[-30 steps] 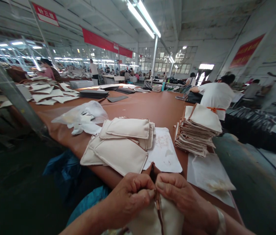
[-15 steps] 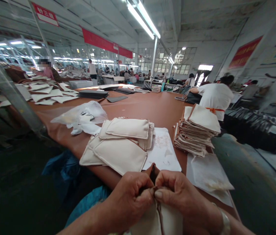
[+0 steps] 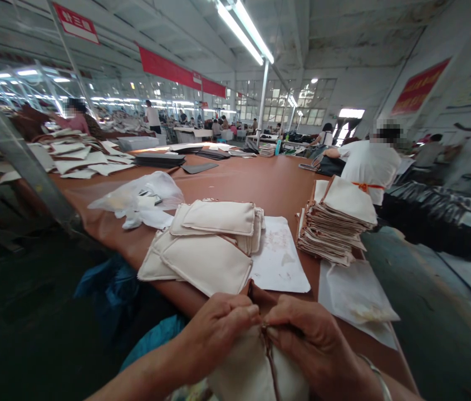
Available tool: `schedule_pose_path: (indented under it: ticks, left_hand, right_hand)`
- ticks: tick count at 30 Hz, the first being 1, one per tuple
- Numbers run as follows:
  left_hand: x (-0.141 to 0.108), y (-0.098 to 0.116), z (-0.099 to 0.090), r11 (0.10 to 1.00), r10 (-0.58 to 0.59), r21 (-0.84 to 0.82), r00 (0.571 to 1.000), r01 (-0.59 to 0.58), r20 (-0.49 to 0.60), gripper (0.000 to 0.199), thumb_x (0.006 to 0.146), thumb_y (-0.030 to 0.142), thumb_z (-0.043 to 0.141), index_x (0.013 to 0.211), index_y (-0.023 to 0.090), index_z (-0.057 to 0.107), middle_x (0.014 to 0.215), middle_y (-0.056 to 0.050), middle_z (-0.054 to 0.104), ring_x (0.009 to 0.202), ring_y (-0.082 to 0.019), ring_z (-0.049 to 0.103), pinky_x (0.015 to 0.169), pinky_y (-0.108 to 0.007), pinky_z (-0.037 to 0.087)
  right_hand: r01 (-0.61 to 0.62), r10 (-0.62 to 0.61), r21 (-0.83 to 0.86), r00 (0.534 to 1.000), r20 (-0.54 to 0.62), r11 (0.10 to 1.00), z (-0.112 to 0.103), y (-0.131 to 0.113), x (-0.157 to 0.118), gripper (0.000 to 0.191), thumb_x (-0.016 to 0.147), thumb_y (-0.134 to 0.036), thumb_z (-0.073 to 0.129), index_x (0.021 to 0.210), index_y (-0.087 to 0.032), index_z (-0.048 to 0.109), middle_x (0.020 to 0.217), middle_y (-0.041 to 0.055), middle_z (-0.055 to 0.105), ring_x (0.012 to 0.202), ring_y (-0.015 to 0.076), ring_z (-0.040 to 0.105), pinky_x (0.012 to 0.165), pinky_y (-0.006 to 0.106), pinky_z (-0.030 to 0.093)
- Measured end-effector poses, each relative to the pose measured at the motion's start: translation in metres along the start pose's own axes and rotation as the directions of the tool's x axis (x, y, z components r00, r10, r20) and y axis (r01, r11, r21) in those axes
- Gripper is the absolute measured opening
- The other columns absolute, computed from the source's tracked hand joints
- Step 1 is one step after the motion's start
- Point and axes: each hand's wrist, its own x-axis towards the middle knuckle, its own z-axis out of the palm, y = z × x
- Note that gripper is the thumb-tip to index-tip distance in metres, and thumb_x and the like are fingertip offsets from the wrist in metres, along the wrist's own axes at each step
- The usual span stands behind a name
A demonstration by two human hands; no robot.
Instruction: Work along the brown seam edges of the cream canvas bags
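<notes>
My left hand [image 3: 219, 334] and my right hand [image 3: 313, 345] pinch the brown-edged top of a cream canvas pouch [image 3: 252, 362] at the bottom of the view. A brown flap tip [image 3: 253, 292] shows between my fingers, and the fingers hide most of the seam. Just beyond my hands, several cream padded pouches [image 3: 206, 250] lie overlapping on a white paper sheet [image 3: 279, 256]. A tall stack of brown-edged pouches [image 3: 335, 220] sits to the right, with a crumpled white sheet [image 3: 356, 295] nearest my right hand.
The long tan-topped cutting table [image 3: 277, 186] runs ahead, holding a clear plastic bag [image 3: 135, 200] and dark panels [image 3: 160, 160]. A blue bag [image 3: 106, 284] hangs by its near edge. A co-worker in a white shirt [image 3: 369, 167] sits at the right edge of the table.
My hands have come closer together over the pouch's top edge, and the dark gap between them has narrowed. The pouch sits slightly higher between them. The piles on the table have not moved.
</notes>
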Motion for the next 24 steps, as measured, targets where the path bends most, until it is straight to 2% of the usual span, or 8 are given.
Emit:
schedule_pose_path:
  ticks: [3,6,10,13,16,20,22,24]
  left_hand:
    - [0.002,-0.001,0.003,0.975,-0.071,-0.208,0.997,0.075,0.024,0.054,0.099,0.049,0.034,0.074,0.012,0.064,0.074,-0.003,0.055,0.072,-0.015,0.045,0.070,-0.026,0.036]
    - [0.005,-0.008,0.006,0.896,-0.196,-0.369,0.966,0.246,0.168,0.058,0.088,0.068,0.048,0.070,0.013,0.056,0.065,0.002,0.044,0.059,-0.011,0.030,0.054,-0.025,0.025]
    - [0.009,-0.014,0.004,0.887,-0.242,-0.339,0.942,0.312,0.234,0.057,0.077,0.070,0.063,0.066,0.018,0.045,0.061,0.006,0.030,0.056,-0.009,0.018,0.049,-0.026,0.013]
    - [0.012,-0.012,-0.002,0.914,-0.248,-0.261,0.937,0.310,0.244,0.052,0.077,0.064,0.068,0.069,0.016,0.050,0.060,0.006,0.033,0.055,-0.009,0.020,0.048,-0.026,0.012]
    - [0.012,-0.007,-0.006,0.967,-0.185,-0.124,0.946,0.224,0.268,0.046,0.085,0.058,0.061,0.074,0.014,0.055,0.064,0.005,0.036,0.058,-0.010,0.026,0.049,-0.025,0.018]
    - [0.008,0.000,-0.006,0.996,-0.058,0.081,0.958,0.037,0.282,0.041,0.096,0.050,0.045,0.072,0.016,0.050,0.068,0.004,0.037,0.062,-0.011,0.031,0.054,-0.024,0.026]
    - [0.006,0.003,-0.005,0.992,-0.013,0.128,0.962,-0.023,0.272,0.041,0.097,0.049,0.040,0.072,0.018,0.046,0.069,0.004,0.037,0.063,-0.011,0.033,0.056,-0.023,0.028]
    - [0.006,0.003,-0.004,0.983,0.025,0.169,0.964,-0.072,0.263,0.041,0.098,0.049,0.038,0.072,0.018,0.043,0.070,0.004,0.037,0.065,-0.011,0.034,0.058,-0.023,0.030]
  right_hand:
    - [0.153,-0.154,-0.118,0.988,0.004,0.981,-0.002,0.000,-0.001,0.012,0.094,-0.014,0.055,0.092,-0.019,0.066,0.076,0.0014,0.057,0.069,0.0126,0.054,0.063,0.023,0.041]
    - [0.268,-0.259,-0.223,0.963,0.068,0.937,-0.005,0.003,-0.003,0.015,0.094,-0.008,0.051,0.094,-0.018,0.063,0.078,0.0019,0.056,0.066,0.0115,0.051,0.059,0.023,0.038]
    - [0.427,-0.384,-0.399,0.904,0.186,0.811,-0.011,0.010,-0.006,0.019,0.091,-0.007,0.050,0.105,-0.016,0.060,0.080,0.0042,0.059,0.066,0.0142,0.050,0.057,0.027,0.035]
    - [0.474,-0.418,-0.504,0.880,0.227,0.722,-0.013,0.012,-0.009,0.018,0.092,-0.011,0.050,0.106,-0.017,0.059,0.078,0.0042,0.061,0.064,0.0162,0.050,0.056,0.029,0.035]
    - [0.395,-0.375,-0.488,0.916,0.142,0.778,-0.015,0.010,-0.012,0.013,0.093,-0.011,0.052,0.101,-0.018,0.059,0.080,0.0031,0.062,0.068,0.0157,0.054,0.062,0.028,0.040]
    - [0.073,-0.059,-0.140,0.992,0.107,0.987,-0.022,0.004,-0.011,0.018,0.096,-0.034,0.055,0.100,-0.018,0.063,0.084,0.0024,0.062,0.071,0.0146,0.055,0.065,0.025,0.042]
    - [-0.129,0.122,0.036,0.980,0.155,0.991,-0.026,0.001,-0.007,0.032,0.101,-0.040,0.044,0.094,-0.016,0.065,0.084,0.0029,0.061,0.071,0.0135,0.052,0.064,0.024,0.041]
    - [-0.282,0.239,0.146,0.937,0.257,0.948,-0.029,-0.002,-0.001,0.041,0.102,-0.045,0.042,0.084,-0.014,0.062,0.074,0.0006,0.054,0.064,0.0106,0.045,0.056,0.022,0.036]
